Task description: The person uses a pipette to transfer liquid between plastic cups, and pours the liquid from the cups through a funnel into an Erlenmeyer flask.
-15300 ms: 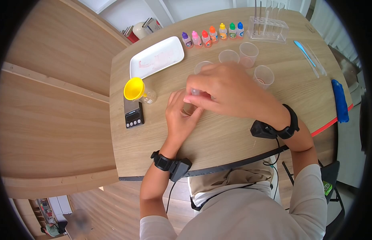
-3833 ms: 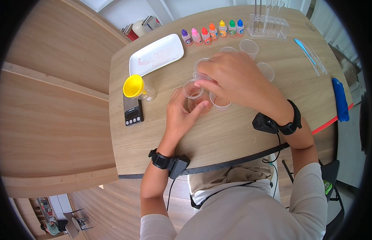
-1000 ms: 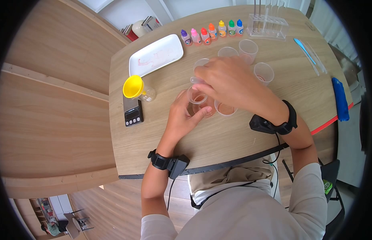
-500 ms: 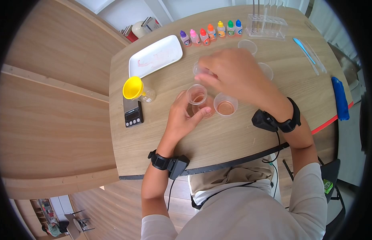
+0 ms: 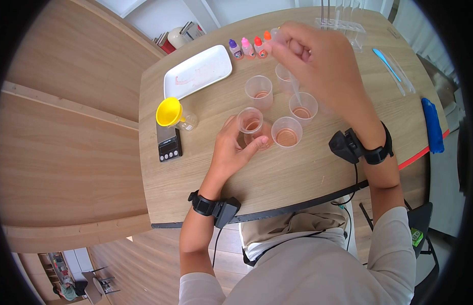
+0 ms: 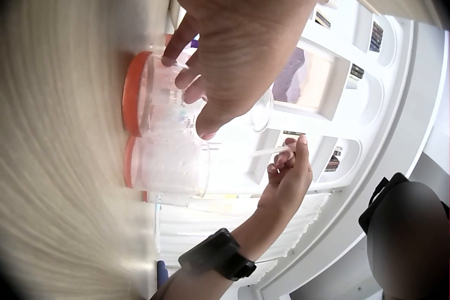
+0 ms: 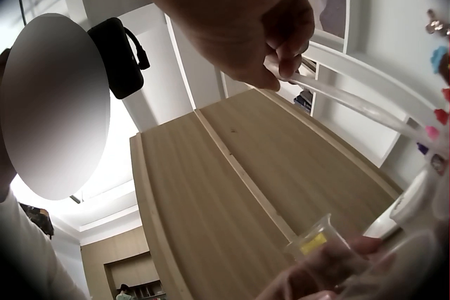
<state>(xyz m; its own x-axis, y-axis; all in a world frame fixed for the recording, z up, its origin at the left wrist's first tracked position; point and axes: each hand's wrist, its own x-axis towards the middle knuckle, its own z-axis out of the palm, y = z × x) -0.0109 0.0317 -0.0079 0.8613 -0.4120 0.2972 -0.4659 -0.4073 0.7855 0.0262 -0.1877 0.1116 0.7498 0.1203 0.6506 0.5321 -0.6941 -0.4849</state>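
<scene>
My left hand holds a clear flask, its thumb and fingers curled round the sides. Reddish liquid lies in the flask's wide base, on the table. My right hand is raised over the cups and pinches a clear plastic dropper near its top end. The dropper slants down toward a clear cup of pale red liquid; in the right wrist view the dropper runs from the fingertips. Similar cups stand close by: one cup beside the flask, another cup behind it. My right hand hides others.
A white tray lies at the back left. Near it are a yellow funnel in a small bottle and a black scale. Dye bottles and a test tube rack line the back. A blue tool lies right.
My right hand has lifted and moved back and right from near the flask, taking the dropper along; the cups behind the flask now show. My left hand stays on the flask.
</scene>
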